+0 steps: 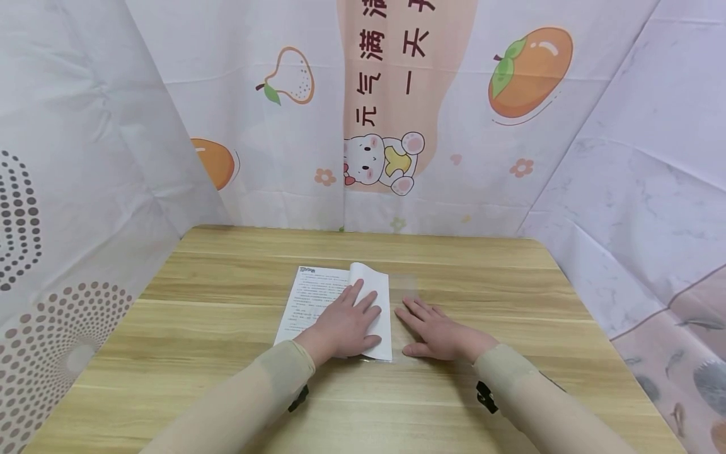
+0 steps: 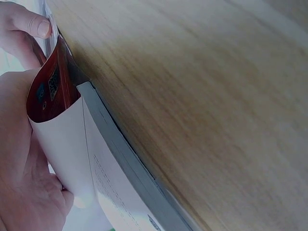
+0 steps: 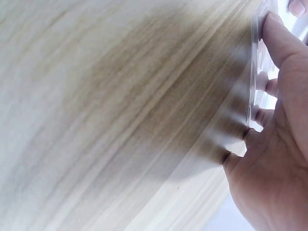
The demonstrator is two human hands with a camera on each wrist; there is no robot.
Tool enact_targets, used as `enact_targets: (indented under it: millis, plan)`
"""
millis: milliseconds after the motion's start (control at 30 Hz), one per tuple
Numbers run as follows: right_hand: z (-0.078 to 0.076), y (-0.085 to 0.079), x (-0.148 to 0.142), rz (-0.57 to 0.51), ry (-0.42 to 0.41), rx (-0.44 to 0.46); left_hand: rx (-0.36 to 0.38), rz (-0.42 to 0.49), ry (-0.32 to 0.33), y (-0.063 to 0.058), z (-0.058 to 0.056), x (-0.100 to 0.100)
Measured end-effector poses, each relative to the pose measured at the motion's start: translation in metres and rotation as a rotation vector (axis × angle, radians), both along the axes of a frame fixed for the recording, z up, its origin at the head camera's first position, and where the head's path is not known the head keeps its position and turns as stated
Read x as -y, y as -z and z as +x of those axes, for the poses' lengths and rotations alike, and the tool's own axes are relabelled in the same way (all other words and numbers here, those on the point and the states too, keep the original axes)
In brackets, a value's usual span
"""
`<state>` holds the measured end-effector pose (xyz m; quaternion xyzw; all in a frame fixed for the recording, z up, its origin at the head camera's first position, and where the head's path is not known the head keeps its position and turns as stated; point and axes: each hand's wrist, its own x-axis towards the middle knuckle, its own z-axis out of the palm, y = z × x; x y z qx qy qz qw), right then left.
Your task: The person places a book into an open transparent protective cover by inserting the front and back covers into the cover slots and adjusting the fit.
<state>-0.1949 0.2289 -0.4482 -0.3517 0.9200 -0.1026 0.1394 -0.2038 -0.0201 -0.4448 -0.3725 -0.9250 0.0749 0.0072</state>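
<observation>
A book (image 1: 309,296) lies on the wooden table with its printed page facing up. Its loose cover (image 1: 382,293) curls over towards the left, showing a white side upward. In the left wrist view, the red printed face (image 2: 50,89) shows inside the curl, beside the book's page edges (image 2: 127,151). My left hand (image 1: 347,325) rests with spread fingers on the white side. To its right, a clear plastic sheet (image 1: 404,284) extends from the book, and my right hand (image 1: 439,331) presses it with extended fingers. The plastic's edge (image 3: 252,72) shows by the right fingertips.
The wooden table (image 1: 227,302) surrounds the book on all sides. A printed cloth (image 1: 272,145) hangs behind the table's far edge, with further cloth hangings at left and right. Dark straps (image 1: 486,397) are worn at the wrists.
</observation>
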Motion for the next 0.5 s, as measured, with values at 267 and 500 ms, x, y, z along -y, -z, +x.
enact_targets:
  millis: [267,500]
  plan:
    - [-0.0009,0.0017,-0.0008,-0.015,-0.011,-0.010,0.006,-0.005,-0.008,0.0007,-0.0004,-0.0005]
    - [-0.0004,0.0003,-0.0003,0.005,-0.004,-0.006,0.006,0.005,-0.008,0.0019,-0.0006,-0.0007]
